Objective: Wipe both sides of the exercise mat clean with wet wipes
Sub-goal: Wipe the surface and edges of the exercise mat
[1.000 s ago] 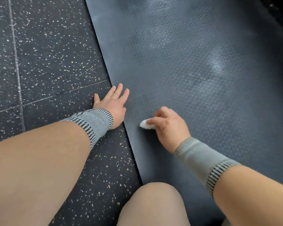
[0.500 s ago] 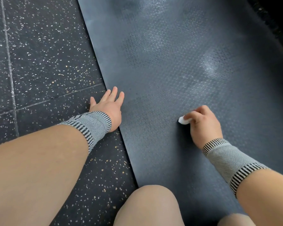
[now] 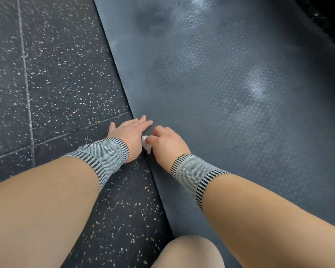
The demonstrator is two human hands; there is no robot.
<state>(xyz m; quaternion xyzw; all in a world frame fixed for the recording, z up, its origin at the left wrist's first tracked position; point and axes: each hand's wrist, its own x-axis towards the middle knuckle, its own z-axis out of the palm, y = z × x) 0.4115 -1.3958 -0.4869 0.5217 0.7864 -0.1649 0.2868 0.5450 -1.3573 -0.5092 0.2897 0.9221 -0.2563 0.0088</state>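
The dark grey exercise mat (image 3: 230, 84) lies flat on the floor, its dimpled surface showing damp, shiny streaks. My left hand (image 3: 129, 133) rests flat with straight fingers across the mat's left edge, fingertips on the mat. My right hand (image 3: 165, 143) grips a small bunched white wet wipe (image 3: 145, 144) and presses it on the mat right beside the left hand, at the mat's left edge. Both wrists wear grey striped bands.
Black speckled rubber floor tiles (image 3: 56, 84) with seams lie left of the mat. My bare knee (image 3: 190, 252) is at the bottom, at the mat's near edge. A dark strip of floor (image 3: 329, 20) shows beyond the mat's right edge.
My right hand swept the wipe right across the mat, then back left until it sits against the left hand. The left hand stayed planted on the mat's edge.
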